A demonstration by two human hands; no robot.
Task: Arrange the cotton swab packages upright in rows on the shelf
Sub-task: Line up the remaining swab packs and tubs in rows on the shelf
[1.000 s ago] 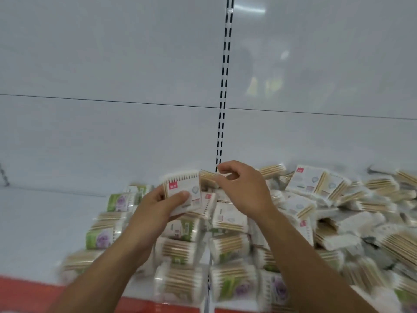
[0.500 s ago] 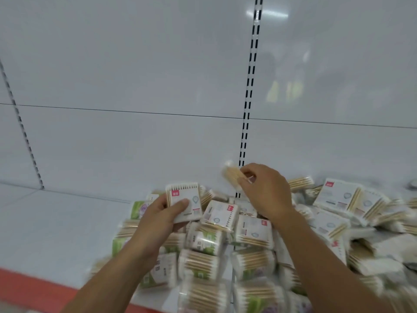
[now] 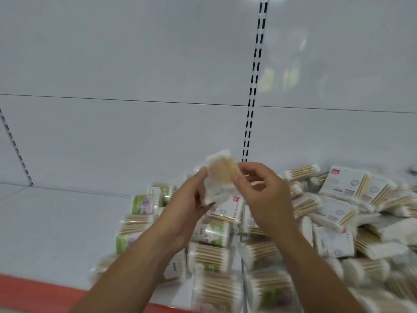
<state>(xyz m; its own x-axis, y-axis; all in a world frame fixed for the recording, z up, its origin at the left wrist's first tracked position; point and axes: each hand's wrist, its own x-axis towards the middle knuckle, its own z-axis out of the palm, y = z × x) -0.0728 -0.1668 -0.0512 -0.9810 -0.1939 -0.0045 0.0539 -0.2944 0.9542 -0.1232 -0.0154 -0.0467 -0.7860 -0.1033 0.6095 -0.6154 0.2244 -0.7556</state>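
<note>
Before you, the white shelf [image 3: 56,233] with a red front edge [image 3: 33,294] carries a loose heap of cotton swab packages [image 3: 209,256], most lying on their sides.

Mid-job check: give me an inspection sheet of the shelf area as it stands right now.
Surface: white shelf with a red front edge.
Job's things: cotton swab packages in a jumbled heap at centre and right, lying at mixed angles; no tidy row seen. One held package, blurred, is up above the heap.
Clutter: nothing seen.
Grippers: left hand and right hand both pinch the held package; whether the left hand holds a second pack cannot be told.
Cables: nothing seen.
Surroundings: white back panel with a slotted upright.
</note>
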